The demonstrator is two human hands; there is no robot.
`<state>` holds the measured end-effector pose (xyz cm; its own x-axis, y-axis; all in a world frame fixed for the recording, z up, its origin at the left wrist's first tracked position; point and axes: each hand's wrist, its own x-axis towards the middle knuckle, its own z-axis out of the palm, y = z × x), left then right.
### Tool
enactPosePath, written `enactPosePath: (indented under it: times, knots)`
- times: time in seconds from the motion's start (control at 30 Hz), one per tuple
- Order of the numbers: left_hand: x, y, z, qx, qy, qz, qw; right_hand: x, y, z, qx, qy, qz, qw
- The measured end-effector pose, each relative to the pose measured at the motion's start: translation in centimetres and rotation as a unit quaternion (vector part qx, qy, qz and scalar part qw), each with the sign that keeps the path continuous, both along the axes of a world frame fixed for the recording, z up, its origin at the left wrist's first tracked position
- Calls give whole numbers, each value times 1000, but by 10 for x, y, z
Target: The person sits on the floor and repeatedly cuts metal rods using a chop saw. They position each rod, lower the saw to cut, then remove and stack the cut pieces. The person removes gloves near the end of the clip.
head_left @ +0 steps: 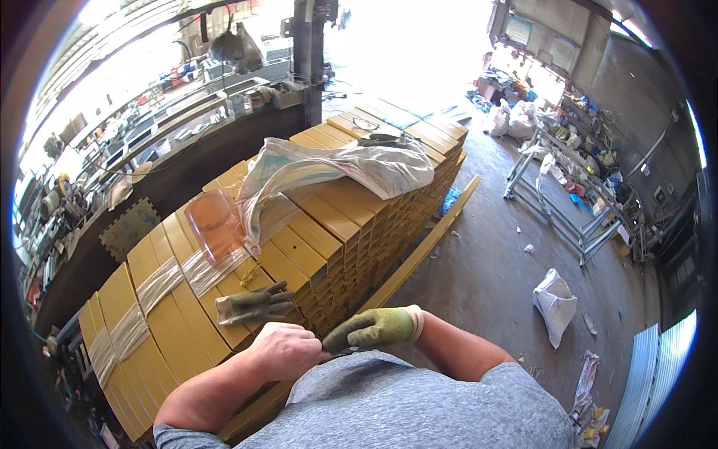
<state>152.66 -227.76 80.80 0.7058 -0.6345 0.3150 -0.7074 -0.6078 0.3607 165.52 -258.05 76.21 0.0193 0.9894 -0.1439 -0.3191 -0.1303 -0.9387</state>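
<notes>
My bare left hand [288, 350] is closed in a fist low in the middle, close against my shirt. Its knuckles meet the fingertips of my right hand [374, 328], which wears a green work glove with a pale cuff. The right fingers are bent and pressed together; whatever lies between the two hands is hidden. Just beyond the left hand, a loose dark green glove [258, 304] rests on a stack of yellow rectangular metal tubes [179, 247]. Farther up the stack lie a clear orange plastic sheet [215, 224] and a crumpled white plastic sack [374, 166].
A long yellow tube [422, 247] runs along the stack's right side. On the concrete floor are a grey metal frame [561, 202] and a white sack [555, 305]. Piled bags and scrap [523, 118] line the right wall. A cluttered workbench [187, 112] stands at left.
</notes>
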Motion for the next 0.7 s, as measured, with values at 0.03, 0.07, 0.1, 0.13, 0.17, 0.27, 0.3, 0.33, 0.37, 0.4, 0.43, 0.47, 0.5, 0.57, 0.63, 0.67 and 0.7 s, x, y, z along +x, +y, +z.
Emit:
enactPosePath:
  times: [0.03,0.07,0.1,0.13,0.17,0.27,0.3,0.33,0.37,0.4,0.43,0.47,0.5,0.57,0.63,0.67,0.7]
  knots:
    - [0,1,-2,9,4,-5,1000,6,-3,0,4,-3,-32,999]
    - [-1,2,-3,-4,-21,-35,999,14,-8,0,31,-4,-50,998]
    - [-2,3,-3,-6,-23,-31,999,21,-12,2,59,-4,-68,996]
    - [-3,4,-2,-23,-15,0,1000,28,-18,4,97,65,-97,988]
    - [-3,4,0,-75,-32,19,996,33,-24,7,137,76,-115,981]
    - [0,0,9,-63,10,137,989,32,-28,10,108,22,-124,986]
    - [4,-3,12,-65,-7,131,989,27,-24,9,105,0,-108,989]
    - [7,-7,14,-68,-24,132,989,19,-19,8,103,-22,-92,990]
    - [11,-11,16,-59,-34,135,989,11,-13,6,77,3,-91,993]
    - [13,-15,16,-35,-34,131,990,3,-8,4,51,29,-88,994]
    - [16,-18,17,-25,-44,127,991,-4,-3,3,41,56,-57,996]
    - [18,-21,16,0,-46,109,993,-6,-1,3,17,23,-45,999]
    - [19,-23,15,29,-46,102,993,-8,0,3,-14,2,-54,998]
    - [20,-24,13,31,-13,79,996,-6,-1,7,-11,-30,-46,998]
    - [19,-23,11,59,23,68,996,-2,-4,12,-54,-82,-28,995]
    - [19,-22,10,73,35,56,995,-1,-4,15,-69,-109,-20,991]
    - [19,-20,9,61,31,44,997,1,-6,19,-68,-146,-3,987]
